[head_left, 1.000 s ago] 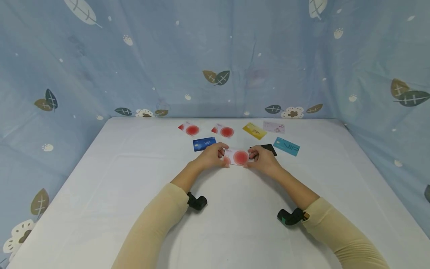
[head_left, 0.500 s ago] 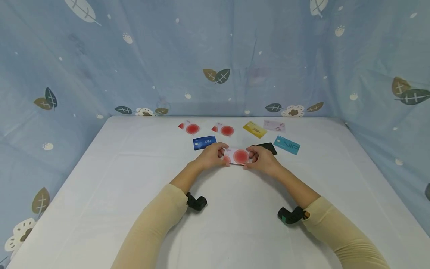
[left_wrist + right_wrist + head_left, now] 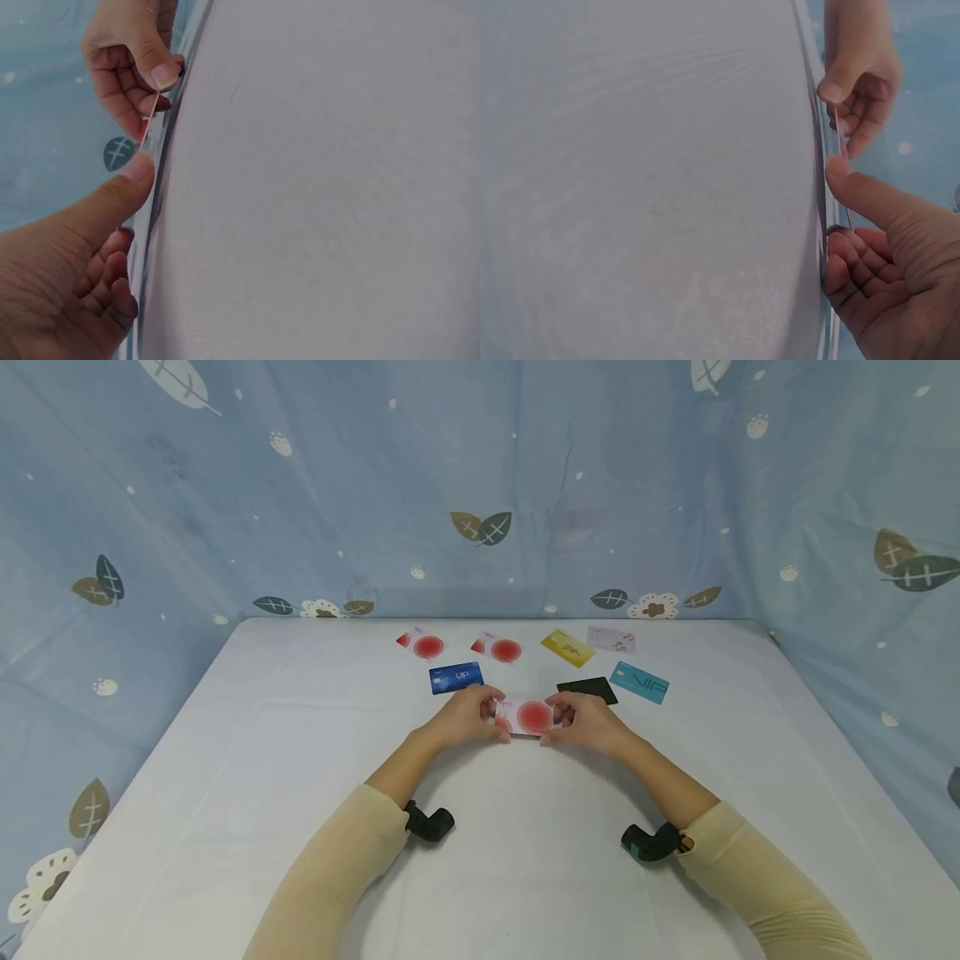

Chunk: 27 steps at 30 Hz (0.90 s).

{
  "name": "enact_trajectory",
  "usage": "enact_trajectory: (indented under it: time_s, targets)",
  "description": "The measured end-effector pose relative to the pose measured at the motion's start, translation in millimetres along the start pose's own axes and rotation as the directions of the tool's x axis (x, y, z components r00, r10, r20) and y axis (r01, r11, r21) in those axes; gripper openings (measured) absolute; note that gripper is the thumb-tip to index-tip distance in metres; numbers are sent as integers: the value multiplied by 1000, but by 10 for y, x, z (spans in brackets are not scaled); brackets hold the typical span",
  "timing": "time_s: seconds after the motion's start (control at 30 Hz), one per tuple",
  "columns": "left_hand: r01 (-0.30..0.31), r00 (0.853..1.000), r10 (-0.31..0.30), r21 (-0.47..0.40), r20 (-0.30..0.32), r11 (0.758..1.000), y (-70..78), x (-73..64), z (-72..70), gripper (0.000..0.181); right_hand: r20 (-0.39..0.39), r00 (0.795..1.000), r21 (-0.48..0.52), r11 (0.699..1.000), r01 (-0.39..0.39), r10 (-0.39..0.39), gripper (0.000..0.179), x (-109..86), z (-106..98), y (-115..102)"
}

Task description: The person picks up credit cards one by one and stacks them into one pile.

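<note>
Both hands hold one white card with a large red circle (image 3: 535,717) between them, near the middle of the table. My left hand (image 3: 467,720) pinches its left end, and my right hand (image 3: 588,723) pinches its right end. Seen edge-on in the left wrist view, the card (image 3: 151,114) is a thin line between the thumbs. Just behind the right fingers lies a black card (image 3: 588,690), partly covered by that hand. Beyond the left hand is a blue VIP card (image 3: 456,677).
Farther back on the white table (image 3: 225,760) lie two more red-circle cards, one at left (image 3: 428,647) and one nearer the middle (image 3: 506,650). A yellow card (image 3: 568,648), a pale pink card (image 3: 611,639) and a teal card (image 3: 640,682) lie to the right. A blue curtain (image 3: 480,460) hangs behind.
Both hands have drawn the held card slightly toward the body, uncovering more of the black card. The cards on the table have stayed in place.
</note>
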<state>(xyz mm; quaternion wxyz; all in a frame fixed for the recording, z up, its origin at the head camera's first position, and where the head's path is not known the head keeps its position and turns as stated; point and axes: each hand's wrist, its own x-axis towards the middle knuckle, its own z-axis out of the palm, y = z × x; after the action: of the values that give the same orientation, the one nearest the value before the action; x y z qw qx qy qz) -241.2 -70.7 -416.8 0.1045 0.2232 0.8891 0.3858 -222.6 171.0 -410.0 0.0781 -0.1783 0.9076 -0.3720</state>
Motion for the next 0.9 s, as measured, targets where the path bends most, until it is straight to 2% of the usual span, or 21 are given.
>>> enact_trajectory:
  time_s: [0.3, 0.5, 0.9]
  targets:
    - [-31, 999, 32, 31, -10, 999, 67, -85, 16, 59, 27, 999, 7, 1000, 22, -22, 60, -94, -29, -21]
    - [-48, 999, 48, 10, -6, 999, 118, -105, 33, 59, 20, 999, 28, 999, 27, -28, 60, -165, -70, -1]
    - [-28, 1000, 28, -63, 0, 998, 179, -153, 104, 59, 5, 1000, 32, 999, 6, -6, 60, -279, -121, 10]
